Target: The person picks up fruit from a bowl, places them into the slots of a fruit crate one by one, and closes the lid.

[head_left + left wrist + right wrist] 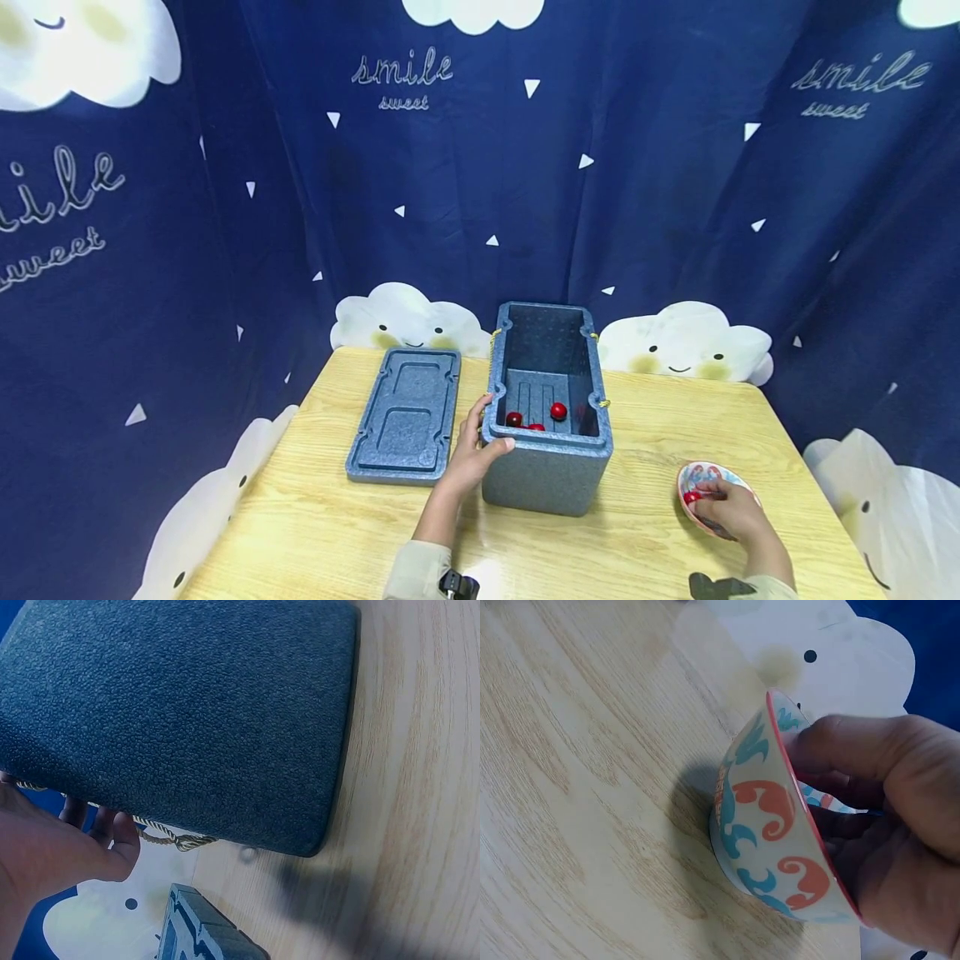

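A dark grey foam box (547, 471) stands uncovered on the table, with several small glossy red balls (558, 411) on its floor. My left hand (472, 454) grips the box's near left corner, thumb on the front rim and fingers along the side by a yellow twisted cord (184, 841). To the right, my right hand (731, 508) reaches into a patterned bowl (761, 825) with a red rim. Its thumb and fingertips pinch a red ball (692, 497) there. In the right wrist view the bowl wall and the hand hide that ball.
The box's matching lid (405, 417) lies flat on the wooden table (300, 533), left of the box. Behind the table hangs a dark blue curtain (450, 233) with cloud prints.
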A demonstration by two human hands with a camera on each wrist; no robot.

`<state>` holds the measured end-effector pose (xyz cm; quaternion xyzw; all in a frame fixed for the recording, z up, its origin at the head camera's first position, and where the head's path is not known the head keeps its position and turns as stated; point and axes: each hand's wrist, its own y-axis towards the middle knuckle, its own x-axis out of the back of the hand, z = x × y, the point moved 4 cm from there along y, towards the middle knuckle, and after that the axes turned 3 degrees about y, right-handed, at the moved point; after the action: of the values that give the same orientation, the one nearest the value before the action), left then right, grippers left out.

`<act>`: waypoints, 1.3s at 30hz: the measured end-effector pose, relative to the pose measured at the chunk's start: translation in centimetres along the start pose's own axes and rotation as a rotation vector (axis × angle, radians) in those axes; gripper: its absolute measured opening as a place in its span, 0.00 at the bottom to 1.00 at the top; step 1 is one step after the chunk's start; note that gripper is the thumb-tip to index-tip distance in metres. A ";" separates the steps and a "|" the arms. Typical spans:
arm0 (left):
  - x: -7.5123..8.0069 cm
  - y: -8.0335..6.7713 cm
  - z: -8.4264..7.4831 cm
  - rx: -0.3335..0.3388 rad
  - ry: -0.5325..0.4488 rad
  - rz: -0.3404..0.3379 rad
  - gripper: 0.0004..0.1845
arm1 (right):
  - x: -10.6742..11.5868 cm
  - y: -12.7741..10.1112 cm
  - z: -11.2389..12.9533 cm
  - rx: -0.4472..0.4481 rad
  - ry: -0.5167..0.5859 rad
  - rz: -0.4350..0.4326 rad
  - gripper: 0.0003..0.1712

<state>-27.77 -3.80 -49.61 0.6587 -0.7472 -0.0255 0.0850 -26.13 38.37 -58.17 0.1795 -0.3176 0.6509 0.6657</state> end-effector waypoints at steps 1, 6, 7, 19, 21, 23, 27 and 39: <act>0.0 -0.2 -0.5 -0.001 0.001 0.000 0.42 | 0.0 0.0 0.0 -0.008 0.015 0.005 0.29; 0.0 -0.4 -1.2 -0.001 0.003 -0.003 0.42 | 0.2 0.1 -0.2 -0.026 0.058 0.017 0.29; 0.0 -0.4 -1.2 -0.003 0.003 -0.004 0.42 | 0.2 0.1 -0.2 -0.029 0.064 0.016 0.29; -0.2 0.9 2.3 -0.005 -0.004 -0.008 0.43 | 1.3 -2.2 2.3 0.026 0.258 -0.050 0.31; -0.2 1.0 2.6 -0.016 0.008 -0.015 0.43 | 1.5 -2.6 3.1 0.051 0.311 -0.056 0.30; -0.3 1.0 2.8 -0.032 0.016 -0.025 0.42 | 2.0 -3.0 4.2 0.089 0.337 -0.050 0.30; -0.2 0.1 0.8 -0.025 0.009 -0.017 0.42 | 3.0 -3.2 6.7 0.195 0.326 -0.028 0.28; 0.0 -0.4 -0.8 -0.012 -0.015 0.003 0.42 | 4.8 -0.5 14.5 0.446 0.348 0.122 0.23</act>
<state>-27.22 -3.79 -48.88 0.6568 -0.7487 -0.0347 0.0830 -28.62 32.46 -44.23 0.1874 -0.0578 0.7647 0.6139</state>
